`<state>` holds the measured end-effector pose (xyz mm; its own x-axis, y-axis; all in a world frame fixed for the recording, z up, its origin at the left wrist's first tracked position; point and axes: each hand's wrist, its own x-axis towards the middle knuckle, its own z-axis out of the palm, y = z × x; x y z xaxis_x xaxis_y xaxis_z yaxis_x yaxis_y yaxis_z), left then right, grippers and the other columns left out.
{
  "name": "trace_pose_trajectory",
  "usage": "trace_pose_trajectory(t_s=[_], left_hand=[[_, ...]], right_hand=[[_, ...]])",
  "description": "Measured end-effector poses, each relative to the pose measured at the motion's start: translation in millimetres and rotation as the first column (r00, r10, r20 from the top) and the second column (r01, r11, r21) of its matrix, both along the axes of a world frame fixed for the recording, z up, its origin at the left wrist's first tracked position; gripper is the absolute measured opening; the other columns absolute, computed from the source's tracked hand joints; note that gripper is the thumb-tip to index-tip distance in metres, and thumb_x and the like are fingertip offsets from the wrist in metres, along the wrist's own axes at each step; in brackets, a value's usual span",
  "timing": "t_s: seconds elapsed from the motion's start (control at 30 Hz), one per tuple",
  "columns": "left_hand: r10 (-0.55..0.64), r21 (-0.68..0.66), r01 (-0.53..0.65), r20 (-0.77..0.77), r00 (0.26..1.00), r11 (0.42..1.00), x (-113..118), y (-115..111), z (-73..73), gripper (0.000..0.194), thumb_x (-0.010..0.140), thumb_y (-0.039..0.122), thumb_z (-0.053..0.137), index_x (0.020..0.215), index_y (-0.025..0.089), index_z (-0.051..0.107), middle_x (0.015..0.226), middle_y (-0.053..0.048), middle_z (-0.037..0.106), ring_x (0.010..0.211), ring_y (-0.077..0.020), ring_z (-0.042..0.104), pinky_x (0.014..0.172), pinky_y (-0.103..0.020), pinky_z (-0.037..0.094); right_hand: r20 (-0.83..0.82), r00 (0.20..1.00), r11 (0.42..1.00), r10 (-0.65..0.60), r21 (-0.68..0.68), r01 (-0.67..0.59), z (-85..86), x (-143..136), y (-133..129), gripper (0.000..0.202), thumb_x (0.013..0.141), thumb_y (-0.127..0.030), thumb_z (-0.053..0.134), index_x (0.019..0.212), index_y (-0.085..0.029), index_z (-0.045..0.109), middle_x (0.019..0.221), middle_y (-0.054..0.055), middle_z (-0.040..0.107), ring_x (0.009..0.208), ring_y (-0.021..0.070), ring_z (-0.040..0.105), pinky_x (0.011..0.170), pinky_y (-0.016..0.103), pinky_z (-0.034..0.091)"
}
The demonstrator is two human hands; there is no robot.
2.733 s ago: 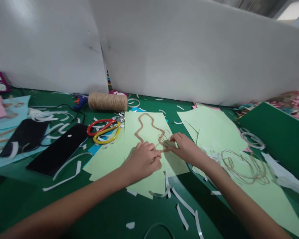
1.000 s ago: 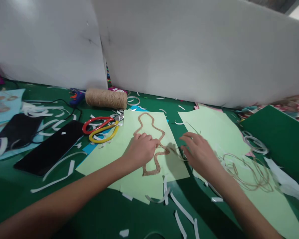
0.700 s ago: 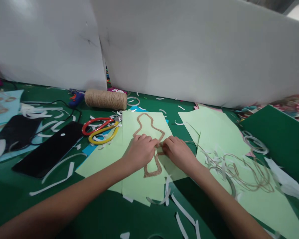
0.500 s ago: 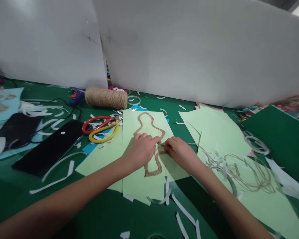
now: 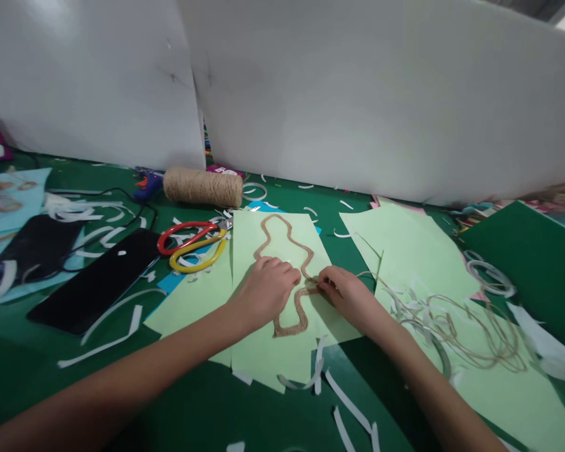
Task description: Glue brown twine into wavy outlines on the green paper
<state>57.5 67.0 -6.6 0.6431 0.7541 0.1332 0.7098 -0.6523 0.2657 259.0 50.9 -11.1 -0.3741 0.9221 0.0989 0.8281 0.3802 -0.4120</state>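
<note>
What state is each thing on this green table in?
Left hand: palm down, fingers curled
Right hand: pinching twine outline
Twine outline: partly covered
Twine spool: on its side
Spare twine: loosely looped
Scissors: unheld, handles apart
Nearer phone: screen dark
Paper strips: scattered
Glue gun: unheld; power unclear

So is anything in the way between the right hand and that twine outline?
Nothing visible: the right hand is already at the right side of the twine outline. The left hand covers part of the left side.

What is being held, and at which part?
The right hand appears to pinch the twine at the outline's right-side point. The left hand lies over the outline's left side; any grip there is hidden.
</note>
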Motion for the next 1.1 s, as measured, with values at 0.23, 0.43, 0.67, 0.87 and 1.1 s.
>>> trace_pose_trajectory(t_s=[0.23,0.43,0.67,0.87,1.1], left_hand=[[0.058,0.006,-0.058,-0.032,0.998,0.998,-4,-7,6.5,0.026,0.084,0.004,0.04,0.093,0.02,0.057,0.09,0.0,0.064,0.093,-0.0181,0.055,0.102,-0.049,0.019],[0.026,0.035,-0.025,-0.027,0.999,0.999,-3,-11,6.6,0.021,0.086,0.009,0.039,0.094,0.018,0.057,0.092,-0.003,0.063,0.091,-0.0193,0.057,0.1,-0.048,0.024],[0.026,0.127,-0.022,-0.036,0.999,0.992,0,-16,6.1,0.031,0.086,0.01,0.035,0.113,0.017,0.048,0.097,-0.008,0.059,0.095,-0.0217,0.055,0.099,-0.047,0.028],[0.13,0.11,-0.142,0.114,0.985,0.984,-10,-9,7.9,0.034,0.086,0.01,0.036,0.117,0.021,0.045,0.108,-0.007,0.053,0.104,-0.0231,0.051,0.091,-0.041,0.04],[0.326,-0.175,-0.277,0.443,0.835,0.945,-22,6,9.5,0.016,0.085,0.014,0.041,0.096,0.02,0.051,0.099,-0.003,0.053,0.082,-0.0158,0.057,0.072,-0.03,0.046]], right_hand=[[-0.008,1.0,1.0,0.025,0.011,-0.025,1.0,1,-1,0.016,0.087,-0.01,0.042,0.076,-0.02,0.047,0.08,0.003,0.054,0.072,0.017,0.05,0.063,0.026,0.037],[0.069,0.997,0.998,0.019,0.055,-0.023,0.1,0,-4,0.015,0.089,-0.01,0.039,0.09,-0.02,0.051,0.085,0.004,0.057,0.076,0.0175,0.052,0.064,0.027,0.034],[0.243,0.967,0.988,0.083,0.105,-0.111,-3.1,1,-5,0.017,0.092,-0.012,0.04,0.089,-0.02,0.055,0.083,0.004,0.055,0.077,0.0177,0.051,0.064,0.027,0.028],[0.208,0.976,0.994,0.071,0.071,-0.087,0.7,-1,-5,0.017,0.092,-0.011,0.041,0.086,-0.019,0.055,0.083,0.003,0.056,0.077,0.0165,0.051,0.064,0.027,0.028],[0.179,0.98,0.993,0.087,0.062,-0.099,0.9,-1,-3,0.02,0.092,-0.01,0.039,0.085,-0.019,0.056,0.083,0.002,0.056,0.078,0.0153,0.052,0.065,0.026,0.029]])
